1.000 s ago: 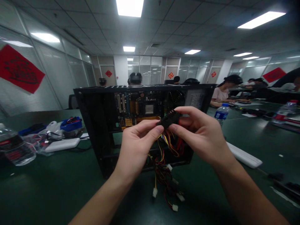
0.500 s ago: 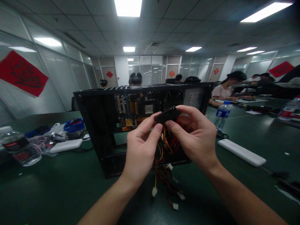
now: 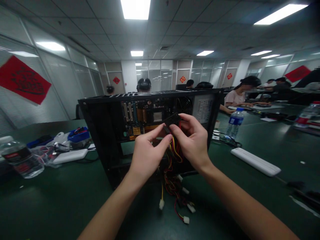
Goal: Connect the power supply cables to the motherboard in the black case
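Between both hands is a long black power connector (image 3: 171,122) with red, yellow and black wires behind it. My left hand (image 3: 148,148) pinches its lower left end between thumb and fingers. On the other end, my right hand (image 3: 191,140) closes thumb and fingers round it. Just beyond stands an open black computer case (image 3: 96,133), its motherboard (image 3: 147,115) facing me. A fan (image 3: 184,105) and a labelled power supply (image 3: 203,108) show inside at the right. Below my hands a bundle of cables (image 3: 172,186) hangs down to the table, with several white plugs at its ends.
Left on the green table (image 3: 50,206) are a large water bottle (image 3: 21,158), a white power strip (image 3: 70,155) and a blue pouch (image 3: 78,134). To the right are a blue-capped bottle (image 3: 235,121) and another power strip (image 3: 255,161). A person (image 3: 238,95) sits farther back.
My right hand has moved left, nearer my left hand, and the connector has shifted slightly left and now sits lower between them. The dangling plugs have swung a little left.
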### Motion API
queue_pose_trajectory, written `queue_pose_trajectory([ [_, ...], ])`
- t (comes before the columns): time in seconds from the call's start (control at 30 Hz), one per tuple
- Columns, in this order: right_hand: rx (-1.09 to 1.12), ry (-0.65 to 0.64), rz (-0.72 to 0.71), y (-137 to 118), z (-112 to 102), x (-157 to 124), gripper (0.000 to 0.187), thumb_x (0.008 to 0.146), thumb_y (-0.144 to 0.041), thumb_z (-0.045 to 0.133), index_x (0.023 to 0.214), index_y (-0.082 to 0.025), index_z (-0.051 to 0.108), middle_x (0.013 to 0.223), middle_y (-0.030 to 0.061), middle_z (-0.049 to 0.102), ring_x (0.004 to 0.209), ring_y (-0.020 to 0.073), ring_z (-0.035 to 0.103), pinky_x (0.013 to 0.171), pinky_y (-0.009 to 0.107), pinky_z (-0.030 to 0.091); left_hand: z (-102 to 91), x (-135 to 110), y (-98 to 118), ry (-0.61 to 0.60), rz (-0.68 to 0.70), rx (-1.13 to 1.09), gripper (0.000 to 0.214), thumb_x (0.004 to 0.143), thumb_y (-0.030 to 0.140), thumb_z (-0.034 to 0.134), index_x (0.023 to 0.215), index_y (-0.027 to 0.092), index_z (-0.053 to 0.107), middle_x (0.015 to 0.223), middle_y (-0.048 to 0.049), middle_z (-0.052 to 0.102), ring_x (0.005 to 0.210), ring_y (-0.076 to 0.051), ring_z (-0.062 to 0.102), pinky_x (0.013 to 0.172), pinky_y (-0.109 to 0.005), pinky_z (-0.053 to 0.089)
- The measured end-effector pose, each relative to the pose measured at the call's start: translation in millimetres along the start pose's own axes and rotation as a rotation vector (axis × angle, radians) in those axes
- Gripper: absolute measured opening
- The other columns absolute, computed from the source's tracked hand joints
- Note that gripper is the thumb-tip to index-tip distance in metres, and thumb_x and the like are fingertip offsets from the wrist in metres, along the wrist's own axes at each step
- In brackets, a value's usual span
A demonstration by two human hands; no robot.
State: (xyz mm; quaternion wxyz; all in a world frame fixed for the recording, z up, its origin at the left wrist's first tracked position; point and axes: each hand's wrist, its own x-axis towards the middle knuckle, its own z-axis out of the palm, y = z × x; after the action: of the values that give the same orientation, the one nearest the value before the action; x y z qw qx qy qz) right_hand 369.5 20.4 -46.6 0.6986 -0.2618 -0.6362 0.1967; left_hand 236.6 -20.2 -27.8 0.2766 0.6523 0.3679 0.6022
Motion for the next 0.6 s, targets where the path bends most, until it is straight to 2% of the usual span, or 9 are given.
queue_pose_trajectory([
  [0.17,-0.099,0.066,-0.072,22.6,4.7,-2.1,0.032,0.088,-0.030,0.065,0.115,-0.018,0.056,0.094,0.0051,0.071,0.082,0.0173,0.068,0.074,0.030,0.056,5.4,0.9,-9.8,-0.117,-0.079,-0.032,0.051,0.082,0.028,0.069,0.131,0.014,0.061,0.103,-0.0058,0.075,0.100,-0.021,0.068,0.093,-0.030,0.054],
  [0.23,-0.126,0.049,-0.090,27.3,5.3,-2.2,0.032,0.088,-0.030,0.064,0.116,-0.017,0.055,0.095,0.0057,0.070,0.083,0.0178,0.068,0.076,0.031,0.055,4.7,2.8,-15.8,-0.125,-0.097,-0.030,0.048,0.086,0.028,0.064,0.132,0.016,0.061,0.098,-0.0038,0.075,0.097,-0.018,0.068,0.091,-0.028,0.053],
  [0.3,-0.119,-0.021,-0.056,33.7,6.6,-0.7,0.033,0.088,-0.031,0.063,0.116,-0.017,0.054,0.099,0.0072,0.070,0.089,0.0191,0.068,0.080,0.032,0.054,1.7,7.6,-25.0,-0.118,-0.114,-0.042,0.041,0.087,0.028,0.062,0.126,0.016,0.065,0.097,-0.0040,0.075,0.092,-0.017,0.068,0.089,-0.028,0.053],
  [0.43,-0.028,-0.187,0.196,63.3,11.3,4.7,0.029,0.088,-0.035,0.059,0.110,-0.016,0.054,0.103,0.0106,0.071,0.096,0.0223,0.069,0.085,0.035,0.053,-6.5,21.1,-53.7,-0.119,-0.250,-0.107,0.025,0.081,0.029,0.067,0.097,0.011,0.074,0.090,-0.0105,0.075,0.075,-0.019,0.069,0.079,-0.032,0.056],
  [0.53,0.083,-0.250,0.447,93.9,11.6,9.1,0.028,0.087,-0.037,0.058,0.104,-0.016,0.052,0.092,0.0106,0.072,0.083,0.0233,0.071,0.075,0.035,0.054,-11.3,27.6,-74.1,-0.063,-0.401,-0.075,0.017,0.078,0.026,0.069,0.085,0.010,0.073,0.075,-0.0112,0.074,0.065,-0.019,0.067,0.066,-0.029,0.053],
  [0.6,0.111,-0.234,0.528,109.0,9.3,11.8,0.028,0.087,-0.037,0.057,0.105,-0.017,0.049,0.087,0.0090,0.072,0.076,0.0219,0.071,0.070,0.034,0.054,-13.4,29.2,-82.0,-0.006,-0.433,-0.060,0.017,0.076,0.027,0.071,0.081,0.011,0.072,0.070,-0.0101,0.073,0.062,-0.018,0.066,0.062,-0.027,0.050],
])
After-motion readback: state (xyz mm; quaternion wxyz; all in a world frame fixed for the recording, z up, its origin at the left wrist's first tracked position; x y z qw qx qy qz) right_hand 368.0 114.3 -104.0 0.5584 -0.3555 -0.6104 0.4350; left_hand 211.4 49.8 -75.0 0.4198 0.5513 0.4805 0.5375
